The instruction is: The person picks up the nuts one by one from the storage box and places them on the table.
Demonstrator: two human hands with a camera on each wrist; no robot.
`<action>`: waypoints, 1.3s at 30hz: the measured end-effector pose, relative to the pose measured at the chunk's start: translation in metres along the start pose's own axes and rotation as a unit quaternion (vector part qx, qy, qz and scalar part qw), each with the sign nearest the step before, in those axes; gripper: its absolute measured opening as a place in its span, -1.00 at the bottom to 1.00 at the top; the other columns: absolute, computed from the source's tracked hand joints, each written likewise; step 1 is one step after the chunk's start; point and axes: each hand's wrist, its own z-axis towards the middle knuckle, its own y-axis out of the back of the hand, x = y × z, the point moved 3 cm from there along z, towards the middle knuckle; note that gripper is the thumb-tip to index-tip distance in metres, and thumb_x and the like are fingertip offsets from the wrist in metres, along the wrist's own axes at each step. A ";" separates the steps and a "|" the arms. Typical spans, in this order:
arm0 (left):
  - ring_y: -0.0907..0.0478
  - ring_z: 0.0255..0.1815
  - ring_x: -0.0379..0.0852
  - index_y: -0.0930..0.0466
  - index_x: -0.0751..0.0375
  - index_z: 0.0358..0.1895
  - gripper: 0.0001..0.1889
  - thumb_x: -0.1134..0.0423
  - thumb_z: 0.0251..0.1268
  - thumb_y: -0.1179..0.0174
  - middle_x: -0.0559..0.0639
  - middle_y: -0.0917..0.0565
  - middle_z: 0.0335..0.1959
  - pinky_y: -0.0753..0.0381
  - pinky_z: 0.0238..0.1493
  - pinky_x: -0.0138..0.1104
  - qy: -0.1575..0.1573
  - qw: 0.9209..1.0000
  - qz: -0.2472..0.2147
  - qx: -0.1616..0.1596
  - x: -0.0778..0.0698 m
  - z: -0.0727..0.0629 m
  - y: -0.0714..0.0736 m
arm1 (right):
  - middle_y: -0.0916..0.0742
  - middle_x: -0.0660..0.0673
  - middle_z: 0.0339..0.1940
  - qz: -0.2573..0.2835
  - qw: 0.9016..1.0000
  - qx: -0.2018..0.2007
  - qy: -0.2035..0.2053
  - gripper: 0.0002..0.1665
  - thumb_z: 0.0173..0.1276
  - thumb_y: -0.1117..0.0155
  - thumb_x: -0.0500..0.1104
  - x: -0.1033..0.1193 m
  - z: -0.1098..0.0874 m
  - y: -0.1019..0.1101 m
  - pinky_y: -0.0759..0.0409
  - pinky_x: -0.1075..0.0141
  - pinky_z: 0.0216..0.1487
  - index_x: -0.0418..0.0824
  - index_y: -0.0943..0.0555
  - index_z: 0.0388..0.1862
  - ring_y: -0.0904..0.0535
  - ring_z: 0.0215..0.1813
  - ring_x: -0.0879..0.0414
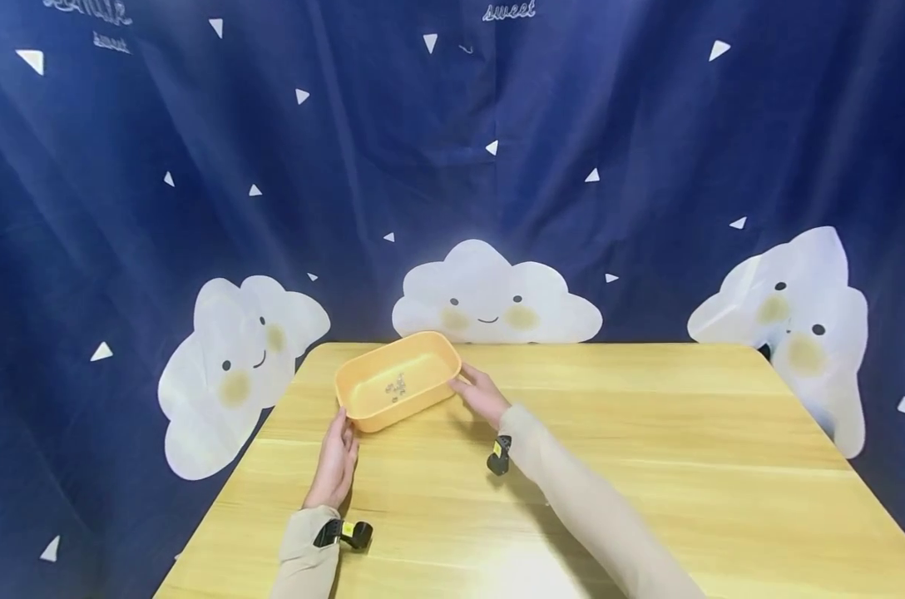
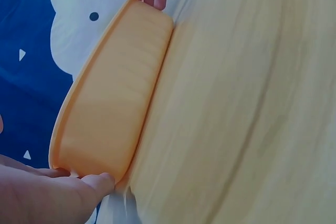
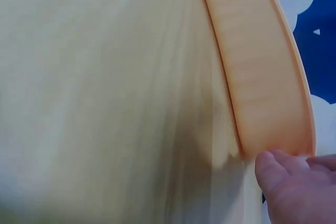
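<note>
A yellow plastic box (image 1: 393, 412), oblong with rounded corners and no lid, lies slantwise at the back left of the wooden table. Several small shiny grey pieces (image 1: 396, 388) sit inside it, too small to tell their kind. My left hand (image 1: 334, 464) holds its near left end, the thumb (image 2: 102, 182) against the wall. At its right end my right hand (image 1: 484, 394) holds the other corner, thumb in front and fingers round the end. Both wrist views show the box's long side wall (image 3: 262, 61) close along the tabletop; its underside is hidden.
The wooden table (image 1: 610, 449) reaches back to a dark blue curtain (image 1: 497, 191) printed with white clouds and triangles. A black wrist camera (image 1: 357, 534) sits on the left wrist, another black wrist camera (image 1: 499, 456) on the right.
</note>
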 end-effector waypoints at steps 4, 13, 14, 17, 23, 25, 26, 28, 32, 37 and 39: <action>0.52 0.74 0.13 0.52 0.18 0.66 -0.19 -0.16 0.70 0.36 0.19 0.44 0.71 0.42 0.71 0.00 0.002 1.000 0.000 -0.001 0.002 -0.001 -0.003 | -0.19 -0.23 0.71 0.001 1.000 0.005 -0.007 -0.18 0.59 -0.12 0.01 -0.001 -0.014 0.003 -0.13 -0.36 0.56 -0.14 -0.10 0.69 -0.05 0.71 -0.30; 0.41 0.76 0.15 0.46 0.25 0.67 -0.20 -0.10 0.71 0.30 0.21 0.35 0.72 0.37 0.71 0.01 0.011 1.000 0.014 0.010 0.002 -0.005 -0.013 | -0.12 -0.20 0.74 0.012 0.999 -0.017 -0.025 -0.16 0.60 -0.12 0.00 -0.003 -0.044 0.013 -0.12 -0.31 0.58 -0.10 -0.05 0.71 -0.10 0.70 -0.30; 0.40 0.75 0.17 0.46 0.26 0.67 -0.21 -0.09 0.71 0.30 0.22 0.35 0.72 0.37 0.71 0.01 0.012 1.000 0.017 0.013 0.002 -0.005 -0.015 | -0.13 -0.21 0.73 0.013 0.999 -0.024 -0.025 -0.16 0.59 -0.13 -0.01 -0.003 -0.046 0.014 -0.13 -0.30 0.58 -0.11 -0.05 0.71 -0.12 0.69 -0.30; 0.40 0.75 0.21 0.46 0.30 0.66 -0.20 -0.08 0.72 0.31 0.26 0.34 0.71 0.36 0.71 0.02 0.014 0.999 0.024 0.021 0.002 -0.004 -0.018 | -0.16 -0.24 0.72 0.022 0.999 -0.042 -0.023 -0.18 0.58 -0.14 -0.04 -0.002 -0.053 0.017 -0.19 -0.27 0.56 -0.14 -0.09 0.69 -0.17 0.67 -0.30; 0.34 0.76 0.16 0.41 0.29 0.67 -0.24 -0.05 0.72 0.32 0.22 0.30 0.72 0.34 0.71 -0.01 0.012 1.000 0.029 0.000 -0.004 0.004 -0.009 | -0.20 -0.30 0.70 0.030 0.996 -0.063 -0.048 -0.15 0.57 -0.12 -0.02 -0.001 -0.054 0.021 -0.17 -0.19 0.61 -0.26 -0.08 0.68 -0.14 0.68 -0.29; 0.33 0.76 0.14 0.41 0.29 0.67 -0.26 -0.02 0.73 0.33 0.19 0.30 0.73 0.33 0.72 -0.03 0.007 1.000 0.027 -0.008 -0.007 0.008 -0.007 | -0.20 -0.31 0.69 0.032 0.995 -0.075 -0.057 -0.16 0.58 -0.10 -0.02 -0.003 -0.048 0.025 -0.17 -0.15 0.62 -0.29 -0.06 0.67 -0.15 0.68 -0.28; 0.32 0.76 0.14 0.41 0.28 0.67 -0.26 -0.01 0.73 0.33 0.19 0.30 0.73 0.32 0.72 -0.04 0.006 1.000 0.025 -0.013 -0.009 0.011 -0.006 | -0.22 -0.31 0.69 0.034 0.994 -0.082 -0.058 -0.17 0.58 -0.08 -0.03 -0.003 -0.044 0.028 -0.18 -0.14 0.62 -0.30 -0.08 0.67 -0.16 0.68 -0.28; 0.31 0.76 0.15 0.40 0.28 0.67 -0.27 0.01 0.73 0.33 0.18 0.32 0.73 0.31 0.72 -0.06 0.003 1.000 0.018 -0.020 -0.011 0.017 -0.005 | -0.24 -0.33 0.67 0.034 0.994 -0.092 -0.056 -0.22 0.60 -0.04 -0.06 -0.005 -0.035 0.033 -0.20 -0.12 0.62 -0.33 -0.10 0.65 -0.18 0.66 -0.29; 0.29 0.76 0.18 0.39 0.31 0.67 -0.29 0.07 0.72 0.32 0.21 0.33 0.73 0.29 0.72 -0.07 -0.002 0.999 0.006 -0.032 -0.011 0.027 -0.006 | -0.25 -0.35 0.66 0.026 0.994 -0.093 -0.051 -0.25 0.61 0.01 -0.08 -0.007 -0.020 0.039 -0.19 -0.11 0.63 -0.36 -0.11 0.64 -0.18 0.66 -0.30; 0.18 0.75 0.12 0.37 0.33 0.67 -0.32 0.17 0.72 0.32 0.21 0.25 0.73 0.20 0.73 -0.11 -0.007 0.999 -0.016 -0.039 -0.006 0.033 -0.010 | -0.26 -0.37 0.66 0.023 0.996 -0.076 -0.046 -0.29 0.65 0.05 -0.09 -0.006 -0.008 0.037 -0.13 -0.11 0.65 -0.37 -0.12 0.64 -0.16 0.67 -0.29; 0.17 0.75 0.15 0.38 0.34 0.66 -0.34 0.20 0.72 0.34 0.24 0.23 0.73 0.17 0.72 -0.09 -0.014 0.999 -0.020 -0.034 -0.005 0.034 -0.011 | -0.26 -0.37 0.65 0.030 0.996 -0.070 -0.042 -0.30 0.65 0.05 -0.12 -0.004 -0.006 0.033 -0.10 -0.10 0.66 -0.39 -0.13 0.63 -0.14 0.69 -0.28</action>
